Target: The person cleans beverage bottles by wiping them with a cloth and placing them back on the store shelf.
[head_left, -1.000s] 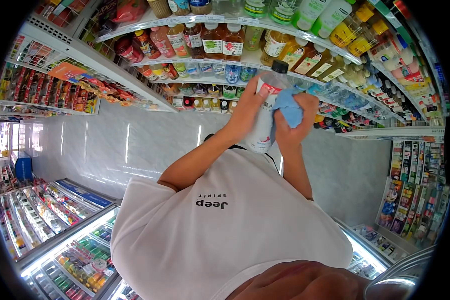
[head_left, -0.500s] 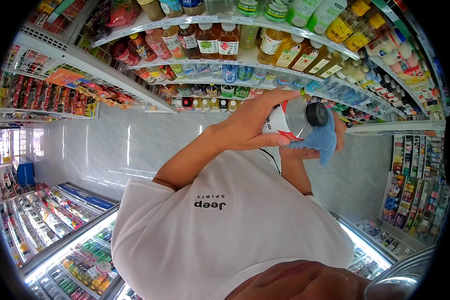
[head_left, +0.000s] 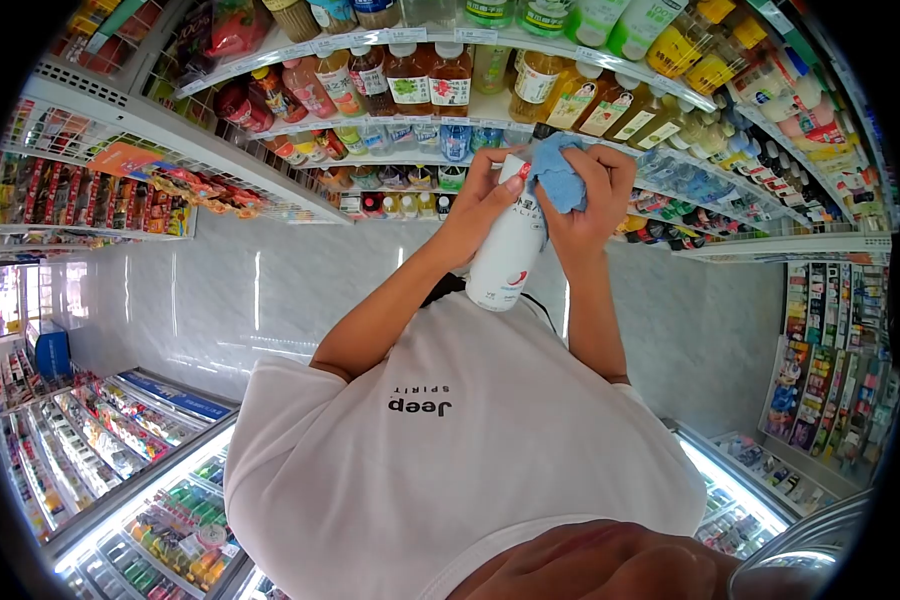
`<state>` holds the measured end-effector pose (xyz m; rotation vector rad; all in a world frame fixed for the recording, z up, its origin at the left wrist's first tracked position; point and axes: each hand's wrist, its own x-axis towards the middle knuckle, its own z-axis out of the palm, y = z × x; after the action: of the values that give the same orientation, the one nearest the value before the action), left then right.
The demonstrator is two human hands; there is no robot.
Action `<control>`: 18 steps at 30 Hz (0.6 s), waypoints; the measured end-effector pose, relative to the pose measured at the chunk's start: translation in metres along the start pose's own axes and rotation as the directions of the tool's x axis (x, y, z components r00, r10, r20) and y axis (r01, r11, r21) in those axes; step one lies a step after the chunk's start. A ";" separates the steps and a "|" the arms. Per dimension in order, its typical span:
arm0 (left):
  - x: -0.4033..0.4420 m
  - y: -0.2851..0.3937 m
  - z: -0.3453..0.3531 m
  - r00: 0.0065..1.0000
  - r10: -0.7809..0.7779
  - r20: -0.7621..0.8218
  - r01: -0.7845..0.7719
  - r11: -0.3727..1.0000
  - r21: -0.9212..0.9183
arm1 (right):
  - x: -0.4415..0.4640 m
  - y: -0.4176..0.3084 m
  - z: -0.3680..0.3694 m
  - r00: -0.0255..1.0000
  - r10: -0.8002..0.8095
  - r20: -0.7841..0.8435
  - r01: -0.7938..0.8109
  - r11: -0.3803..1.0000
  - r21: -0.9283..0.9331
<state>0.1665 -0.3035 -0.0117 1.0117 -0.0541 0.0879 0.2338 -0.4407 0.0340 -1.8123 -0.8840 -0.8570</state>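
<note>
My left hand [head_left: 473, 212] is closed around the upper part of a white-labelled drink bottle [head_left: 500, 258], its thumb lying along the label. The bottle slants, with its base toward my chest and its top end toward the shelves. In my right hand [head_left: 597, 200] is a bunched blue cloth [head_left: 560, 178], pressed against the bottle's top end. The cap is hidden behind the cloth and fingers.
Curved shelves [head_left: 370, 130] packed with bottled drinks stand in front of me. A wire rack with snack packets [head_left: 160, 180] is at the left. Grey tiled floor [head_left: 300, 270] lies below, and lit display cases [head_left: 160, 510] are behind me.
The bottle has swung from its black cap facing right to its base facing my chest. Both hands have shifted, and the cloth has come up over the bottle's top end.
</note>
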 end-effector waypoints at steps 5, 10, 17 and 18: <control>-0.007 0.009 0.009 0.948 -0.315 -0.049 0.275 0.885 -0.377 | 0.000 -0.002 0.010 0.996 0.025 0.080 -0.028 0.999 0.040; -0.003 0.012 0.010 0.915 -0.368 -0.164 0.230 0.813 -0.535 | -0.022 -0.009 0.007 0.960 0.061 0.274 -0.098 0.988 0.123; 0.008 0.020 -0.007 0.907 -0.351 -0.231 0.175 0.816 -0.551 | -0.072 -0.036 -0.018 0.930 0.067 0.362 -0.168 0.952 0.257; 0.010 0.021 -0.006 0.907 -0.348 -0.239 0.161 0.808 -0.567 | -0.075 -0.038 -0.020 0.934 0.058 0.353 -0.155 0.955 0.251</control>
<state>0.1741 -0.2867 0.0041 0.4174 0.3578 -0.0106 0.1600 -0.4622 -0.0061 -1.7679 -1.0541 -0.3284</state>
